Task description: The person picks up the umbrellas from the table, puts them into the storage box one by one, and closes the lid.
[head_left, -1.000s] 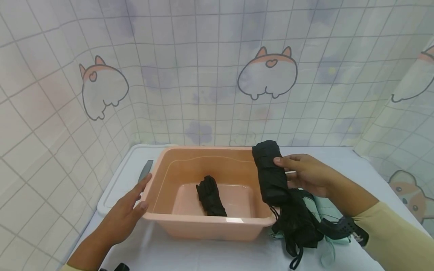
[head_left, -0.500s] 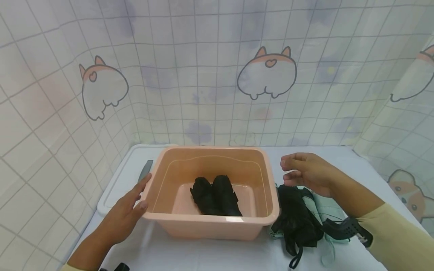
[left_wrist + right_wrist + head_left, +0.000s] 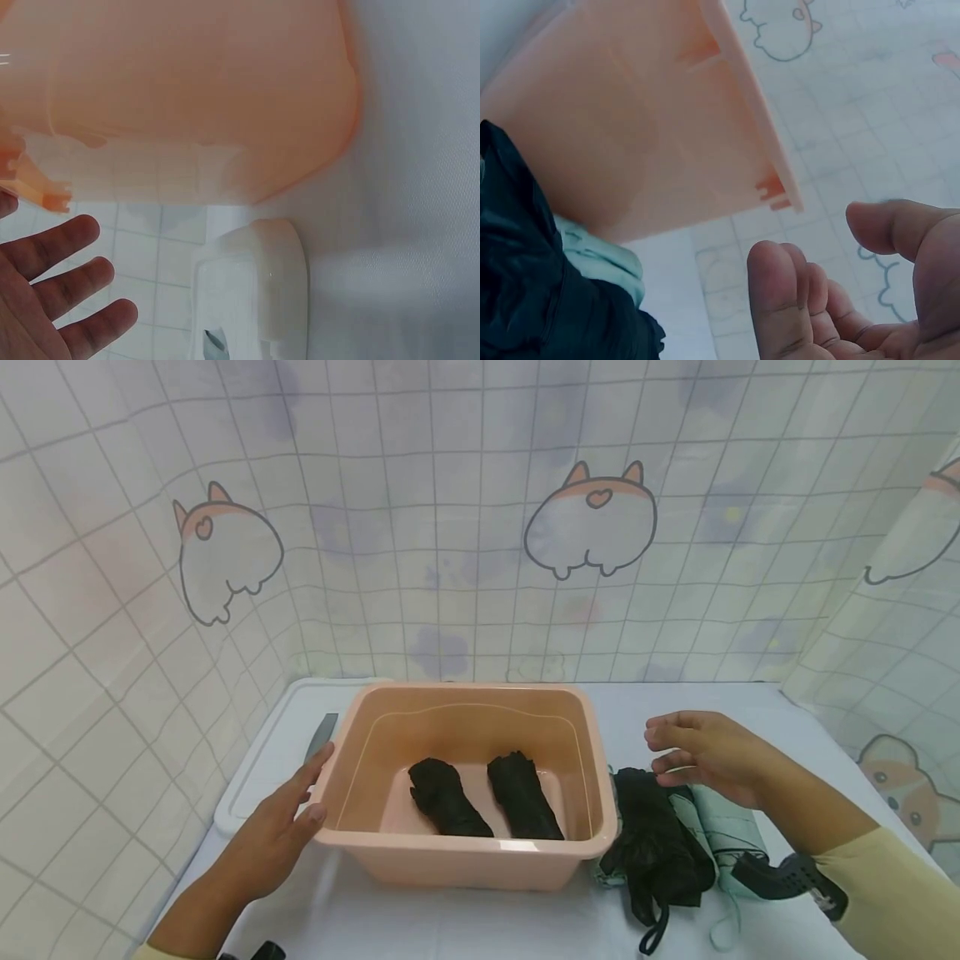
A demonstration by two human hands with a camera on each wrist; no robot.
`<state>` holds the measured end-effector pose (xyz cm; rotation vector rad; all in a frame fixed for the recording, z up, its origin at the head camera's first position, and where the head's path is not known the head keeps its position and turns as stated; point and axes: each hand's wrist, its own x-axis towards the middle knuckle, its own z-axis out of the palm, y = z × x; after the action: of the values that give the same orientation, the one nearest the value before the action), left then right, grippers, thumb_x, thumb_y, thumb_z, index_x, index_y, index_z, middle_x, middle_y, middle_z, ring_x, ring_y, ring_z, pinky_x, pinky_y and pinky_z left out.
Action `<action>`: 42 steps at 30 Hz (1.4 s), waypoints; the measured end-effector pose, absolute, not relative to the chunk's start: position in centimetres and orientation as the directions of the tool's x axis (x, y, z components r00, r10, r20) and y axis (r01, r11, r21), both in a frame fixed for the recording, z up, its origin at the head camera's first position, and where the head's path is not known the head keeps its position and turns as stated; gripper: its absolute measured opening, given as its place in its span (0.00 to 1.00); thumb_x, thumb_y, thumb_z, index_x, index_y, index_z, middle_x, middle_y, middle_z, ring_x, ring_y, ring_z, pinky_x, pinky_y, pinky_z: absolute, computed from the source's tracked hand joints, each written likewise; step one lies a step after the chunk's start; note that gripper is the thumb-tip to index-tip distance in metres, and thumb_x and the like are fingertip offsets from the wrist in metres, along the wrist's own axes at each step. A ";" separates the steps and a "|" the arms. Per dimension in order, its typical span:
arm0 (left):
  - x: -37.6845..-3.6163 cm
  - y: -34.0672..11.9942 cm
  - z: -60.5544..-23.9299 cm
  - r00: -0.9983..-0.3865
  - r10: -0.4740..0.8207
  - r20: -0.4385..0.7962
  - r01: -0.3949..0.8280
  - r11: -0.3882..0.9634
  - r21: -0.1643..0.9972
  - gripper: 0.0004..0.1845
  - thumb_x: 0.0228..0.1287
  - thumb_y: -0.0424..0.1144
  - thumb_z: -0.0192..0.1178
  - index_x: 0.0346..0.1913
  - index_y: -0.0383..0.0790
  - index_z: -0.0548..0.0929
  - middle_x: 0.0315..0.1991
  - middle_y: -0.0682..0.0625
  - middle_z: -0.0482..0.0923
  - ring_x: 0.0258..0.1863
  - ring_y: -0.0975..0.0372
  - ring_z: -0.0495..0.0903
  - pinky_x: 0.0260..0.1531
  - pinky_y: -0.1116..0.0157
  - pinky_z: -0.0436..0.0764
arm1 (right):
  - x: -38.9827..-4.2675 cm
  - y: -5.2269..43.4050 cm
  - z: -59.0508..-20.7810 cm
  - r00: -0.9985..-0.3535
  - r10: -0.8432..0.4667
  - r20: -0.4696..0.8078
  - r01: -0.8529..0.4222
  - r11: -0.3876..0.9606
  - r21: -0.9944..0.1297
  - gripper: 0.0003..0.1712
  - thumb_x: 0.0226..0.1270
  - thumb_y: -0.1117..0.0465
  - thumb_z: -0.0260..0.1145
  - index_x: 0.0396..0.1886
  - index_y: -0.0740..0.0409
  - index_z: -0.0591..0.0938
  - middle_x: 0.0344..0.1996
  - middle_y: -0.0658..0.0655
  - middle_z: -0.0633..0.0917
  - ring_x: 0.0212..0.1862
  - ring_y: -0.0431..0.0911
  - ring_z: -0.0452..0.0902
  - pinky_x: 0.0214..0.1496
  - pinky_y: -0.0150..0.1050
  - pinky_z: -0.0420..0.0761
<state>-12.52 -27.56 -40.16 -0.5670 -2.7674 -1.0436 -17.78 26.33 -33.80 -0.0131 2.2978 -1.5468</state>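
White table (image 3: 465, 927) in a corner hung with a tile-print cat curtain (image 3: 480, 527). The peach plastic basin (image 3: 600, 777) sits mid-table with a shallow layer of water and two black folded umbrellas (image 3: 446, 797) (image 3: 525, 795) lying side by side on its floor, apart. Left hand (image 3: 281, 831) lies flat, fingers straight, against the basin's left rim, gripping nothing. Right hand (image 3: 708, 756) hovers empty and loosely curled above the pile at the basin's right: a black umbrella (image 3: 656, 852) and a mint one (image 3: 723, 835).

Risks: a shove on the rim could slosh water onto the table; the black umbrella's dangling strap (image 3: 654, 935) could snag and drag the mint one along.

Hard to tell: water depth; a grey flat object (image 3: 321, 739) left of the basin, on a white tray (image 3: 255, 777), partly hidden. Wrist views show mostly basin wall and fingers. Both forearms cut off at frame edge.
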 end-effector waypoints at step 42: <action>-12.4 -27.5 -40.1 -0.918 0.299 0.262 0.397 0.680 0.616 0.32 0.82 0.54 0.41 0.83 0.64 0.48 0.78 0.38 0.58 0.63 0.32 0.71 0.48 0.30 0.73 | -15.3 37.0 -39.1 -0.890 -0.155 -0.428 0.314 0.473 -0.823 0.46 0.83 0.42 0.50 0.76 0.78 0.51 0.72 0.80 0.62 0.63 0.64 0.75 0.56 0.50 0.82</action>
<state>-12.42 -27.53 -40.12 -0.5725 -2.7497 -1.0588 -15.30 37.00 -39.10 0.1326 2.2760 -1.4068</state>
